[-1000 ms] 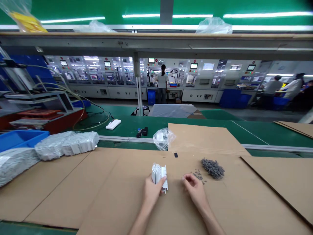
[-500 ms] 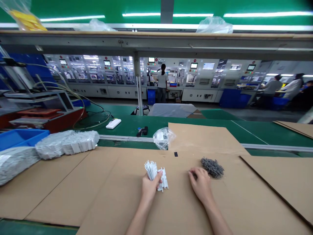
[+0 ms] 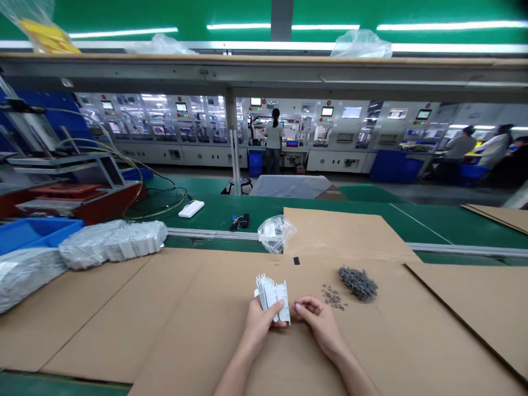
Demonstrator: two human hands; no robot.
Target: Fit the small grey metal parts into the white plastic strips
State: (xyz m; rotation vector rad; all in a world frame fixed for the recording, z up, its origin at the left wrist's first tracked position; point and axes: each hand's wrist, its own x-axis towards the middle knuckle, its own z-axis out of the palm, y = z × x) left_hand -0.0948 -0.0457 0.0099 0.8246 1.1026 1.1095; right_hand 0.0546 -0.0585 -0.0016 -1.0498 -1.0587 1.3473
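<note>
A fanned stack of thin white plastic parts (image 3: 270, 294) is gripped in my left hand (image 3: 260, 322), the thumb lying across the front piece. Just right of the stack, my right hand (image 3: 318, 322) has its thumb and forefinger pinched together. Whatever sits between those fingertips is too small to name. Beyond the right hand lies a heap of small dark grey pieces (image 3: 358, 284) on the cardboard. Several loose grey pieces (image 3: 333, 297) are scattered between the heap and that hand.
Bundles of wrapped white parts (image 3: 113, 242) lie at the left by a blue bin (image 3: 39, 232). A clear plastic bag (image 3: 275, 232) rests behind the stack. Cardboard sheets (image 3: 173, 313) cover the bench. One person (image 3: 274, 140) stands at machines beyond.
My right hand has moved left from the scattered grey pieces to beside the white parts. My left hand has shifted slightly right and turned the stack.
</note>
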